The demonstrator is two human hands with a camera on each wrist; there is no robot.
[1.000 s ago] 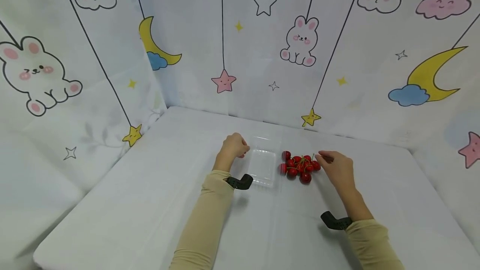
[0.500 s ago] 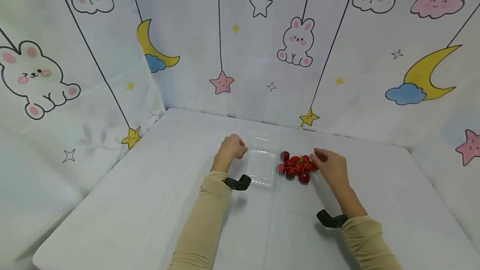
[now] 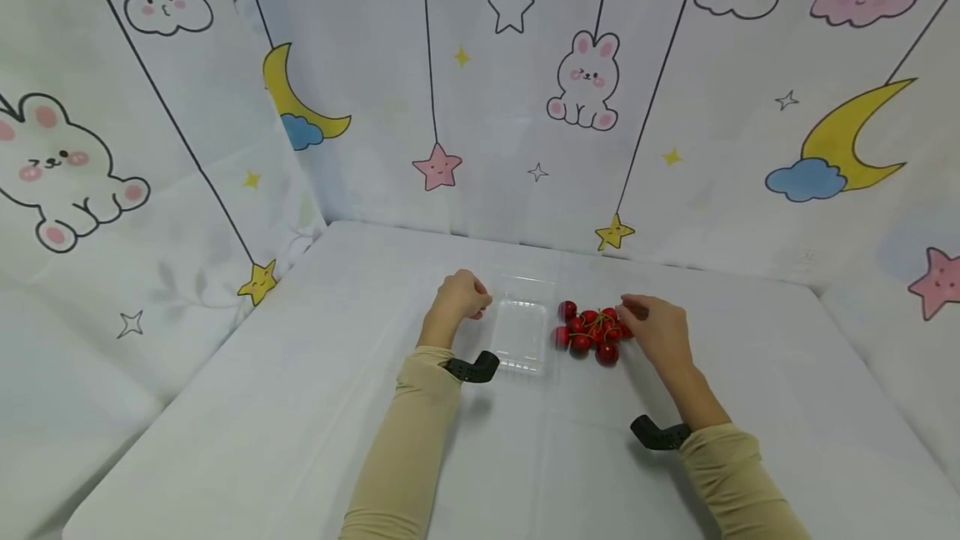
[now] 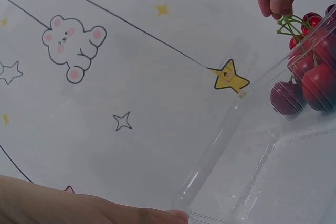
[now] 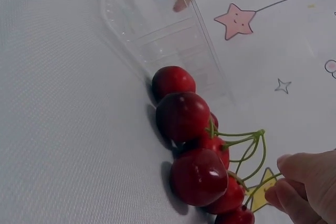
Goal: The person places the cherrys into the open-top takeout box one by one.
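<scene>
A clear plastic box (image 3: pixel 521 333) lies on the white table, its transparent walls catching light. My left hand (image 3: pixel 456 300) is at its left side and pinches the edge; in the left wrist view a fingertip (image 4: pixel 179 215) meets the box's corner. Just right of the box sits a cluster of dark red cherries (image 3: pixel 592 332) with green stems. My right hand (image 3: pixel 660 327) is at the cluster's right side. Seen from the right wrist, its thumb and finger pinch the end of one cherry stem (image 5: pixel 264 182). That stem's cherry (image 5: pixel 236 215) still rests among the others.
The white tabletop (image 3: pixel 262 407) spreads around the box and cherries. Behind it hangs a printed fabric backdrop (image 3: pixel 390 107) with bunnies, stars and moons. Black wrist camera mounts (image 3: pixel 474 367) jut out from both forearms.
My right hand has moved left, from the outer edge of the cherries to a stem in the cluster. The left hand stays at the box. The head view has shifted slightly.
</scene>
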